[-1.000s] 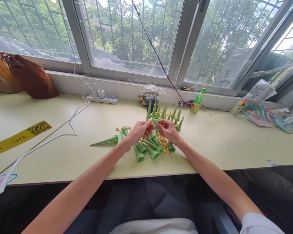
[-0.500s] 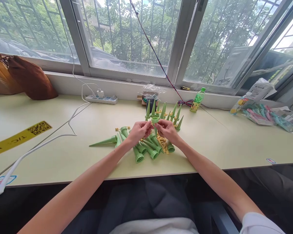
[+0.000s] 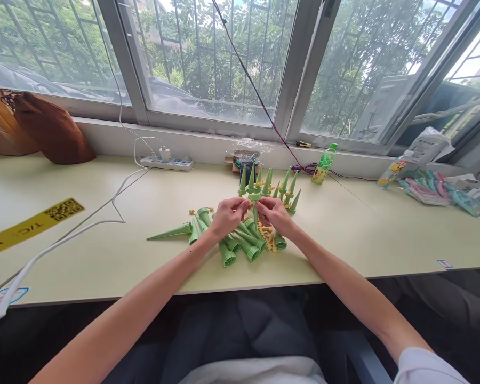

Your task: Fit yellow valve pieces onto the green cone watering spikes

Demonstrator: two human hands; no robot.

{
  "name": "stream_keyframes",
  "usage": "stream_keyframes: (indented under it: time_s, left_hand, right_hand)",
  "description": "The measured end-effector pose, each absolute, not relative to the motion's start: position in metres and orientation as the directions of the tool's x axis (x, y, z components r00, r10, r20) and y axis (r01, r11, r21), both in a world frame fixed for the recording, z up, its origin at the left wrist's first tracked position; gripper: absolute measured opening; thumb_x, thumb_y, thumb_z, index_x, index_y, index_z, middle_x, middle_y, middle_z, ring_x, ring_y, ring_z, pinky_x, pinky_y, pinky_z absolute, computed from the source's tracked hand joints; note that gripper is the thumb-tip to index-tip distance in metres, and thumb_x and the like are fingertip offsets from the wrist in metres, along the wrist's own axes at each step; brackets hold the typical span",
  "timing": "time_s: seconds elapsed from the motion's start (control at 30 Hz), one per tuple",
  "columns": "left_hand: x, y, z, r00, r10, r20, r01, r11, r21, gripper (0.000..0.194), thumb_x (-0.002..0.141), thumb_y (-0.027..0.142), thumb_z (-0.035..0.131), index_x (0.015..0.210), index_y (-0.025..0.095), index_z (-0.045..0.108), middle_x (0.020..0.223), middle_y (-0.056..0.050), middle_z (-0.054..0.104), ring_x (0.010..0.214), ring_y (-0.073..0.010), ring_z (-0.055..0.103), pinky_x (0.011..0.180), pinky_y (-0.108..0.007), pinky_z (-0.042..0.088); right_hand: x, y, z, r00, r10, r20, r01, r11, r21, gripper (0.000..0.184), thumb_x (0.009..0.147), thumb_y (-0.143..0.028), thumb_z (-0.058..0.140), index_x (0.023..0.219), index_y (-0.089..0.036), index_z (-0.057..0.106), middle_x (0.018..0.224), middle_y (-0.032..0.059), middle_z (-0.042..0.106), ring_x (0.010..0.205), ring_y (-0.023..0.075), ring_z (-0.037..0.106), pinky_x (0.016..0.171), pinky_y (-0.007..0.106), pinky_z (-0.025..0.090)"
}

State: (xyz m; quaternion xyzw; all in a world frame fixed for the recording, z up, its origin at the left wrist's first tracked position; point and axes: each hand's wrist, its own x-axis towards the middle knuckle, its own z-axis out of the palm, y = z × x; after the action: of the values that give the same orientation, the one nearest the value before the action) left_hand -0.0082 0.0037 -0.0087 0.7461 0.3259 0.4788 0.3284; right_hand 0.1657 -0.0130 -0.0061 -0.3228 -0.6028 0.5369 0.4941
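Observation:
Between my two hands a green plastic watering spike point(image 3: 255, 212) is held point down, its wide threaded collar on top. My left hand point(image 3: 231, 214) pinches at the collar's left side; a small yellow piece seems to be at those fingertips, mostly hidden. On the right side, my right hand point(image 3: 274, 212) is closed on the same spike. Below my hands lies a pile of loose green spikes point(image 3: 248, 248), with small yellow valve pieces point(image 3: 267, 234) beside it. Behind, several spikes with yellow pieces fitted point(image 3: 269, 181) stand points up.
A green-capped drink bottle point(image 3: 325, 164) stands at the back right. On the far left are a power strip point(image 3: 168, 163), a white cable point(image 3: 118, 200) and a brown bag point(image 3: 50, 128). Packaged items point(image 3: 436, 189) lie at the right, and a small box point(image 3: 246, 160) sits against the sill.
The held spike has tipped slightly, so its open top shows less and its collar is seen more from the side. Both hands keep nearly the same place.

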Motion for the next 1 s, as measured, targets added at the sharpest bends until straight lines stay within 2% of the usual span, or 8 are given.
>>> stream_keyframes:
  time_s: [0.17, 0.33, 0.53, 0.63, 0.8, 0.9, 1.0]
  left_hand:
    - [-0.0085, 0.0036, -0.0073, 0.325, 0.689, 0.648, 0.311, -0.725, 0.614, 0.035, 0.093, 0.033, 0.051, 0.062, 0.016, 0.053, 0.064, -0.001, 0.051, 0.058, -0.0112, 0.043, 0.055, -0.024, 0.035]
    - [-0.0090, 0.0051, -0.0078, 0.366, 0.563, 0.741, 0.380, -0.817, 0.433, 0.030, 0.095, 0.029, 0.049, 0.069, 0.016, 0.058, 0.068, -0.002, 0.051, 0.060, -0.0120, 0.043, 0.058, -0.025, 0.037]
    - [-0.0088, 0.0074, -0.0109, 0.384, 0.517, 0.765, 0.388, -0.842, 0.375, 0.026, 0.096, 0.026, 0.046, 0.078, 0.016, 0.062, 0.072, -0.003, 0.052, 0.062, -0.0127, 0.046, 0.061, -0.025, 0.039]
    - [-0.0077, 0.0085, -0.0117, 0.363, 0.559, 0.746, 0.372, -0.821, 0.434, 0.026, 0.097, 0.028, 0.046, 0.078, 0.016, 0.060, 0.074, -0.003, 0.054, 0.064, -0.0130, 0.047, 0.061, -0.024, 0.039]
    - [-0.0049, 0.0088, -0.0085, 0.301, 0.717, 0.629, 0.308, -0.697, 0.648, 0.041, 0.099, 0.044, 0.040, 0.071, 0.017, 0.052, 0.065, -0.001, 0.054, 0.057, -0.0117, 0.048, 0.057, -0.024, 0.040]
    - [-0.0043, 0.0092, -0.0054, 0.244, 0.851, 0.466, 0.165, -0.510, 0.844, 0.051, 0.096, 0.057, 0.036, 0.069, 0.017, 0.051, 0.058, -0.001, 0.052, 0.049, -0.0113, 0.048, 0.047, -0.024, 0.038]
    - [-0.0052, 0.0092, -0.0021, 0.307, 0.913, 0.269, -0.024, -0.275, 0.961, 0.054, 0.091, 0.065, 0.043, 0.069, 0.016, 0.053, 0.058, -0.002, 0.052, 0.046, -0.0116, 0.050, 0.038, -0.023, 0.035]
  right_hand:
    - [0.1674, -0.0129, -0.0053, -0.331, 0.920, 0.211, -0.189, 0.154, -0.970, 0.046, 0.075, -0.051, 0.075, 0.063, -0.019, 0.044, 0.050, -0.0091, 0.031, 0.038, 0.0032, 0.026, 0.036, 0.020, 0.016]
    - [0.1682, -0.0137, -0.0050, -0.345, 0.925, 0.159, -0.200, 0.093, -0.975, 0.049, 0.075, -0.050, 0.076, 0.060, -0.019, 0.041, 0.049, -0.0096, 0.030, 0.037, 0.0025, 0.026, 0.035, 0.019, 0.015]
    - [0.1663, -0.0131, -0.0049, -0.332, 0.938, 0.105, -0.217, 0.032, -0.976, 0.049, 0.072, -0.050, 0.078, 0.061, -0.019, 0.041, 0.049, -0.0100, 0.031, 0.035, 0.0021, 0.026, 0.033, 0.018, 0.014]
    - [0.1636, -0.0129, -0.0060, -0.315, 0.943, 0.112, -0.217, 0.043, -0.975, 0.049, 0.073, -0.051, 0.077, 0.061, -0.019, 0.042, 0.050, -0.0092, 0.033, 0.035, 0.0026, 0.028, 0.033, 0.019, 0.015]
    - [0.1600, -0.0092, -0.0123, -0.266, 0.946, 0.186, -0.229, 0.126, -0.965, 0.047, 0.075, -0.053, 0.074, 0.062, -0.019, 0.044, 0.052, -0.0078, 0.036, 0.036, 0.0041, 0.033, 0.034, 0.020, 0.020]
    - [0.1607, -0.0069, -0.0141, -0.229, 0.945, 0.235, -0.237, 0.180, -0.955, 0.046, 0.077, -0.052, 0.073, 0.063, -0.019, 0.044, 0.053, -0.0075, 0.037, 0.037, 0.0043, 0.034, 0.035, 0.021, 0.022]
    - [0.1620, -0.0075, -0.0128, -0.195, 0.939, 0.282, -0.204, 0.243, -0.948, 0.046, 0.079, -0.052, 0.071, 0.064, -0.020, 0.043, 0.052, -0.0079, 0.035, 0.037, 0.0046, 0.033, 0.035, 0.022, 0.021]
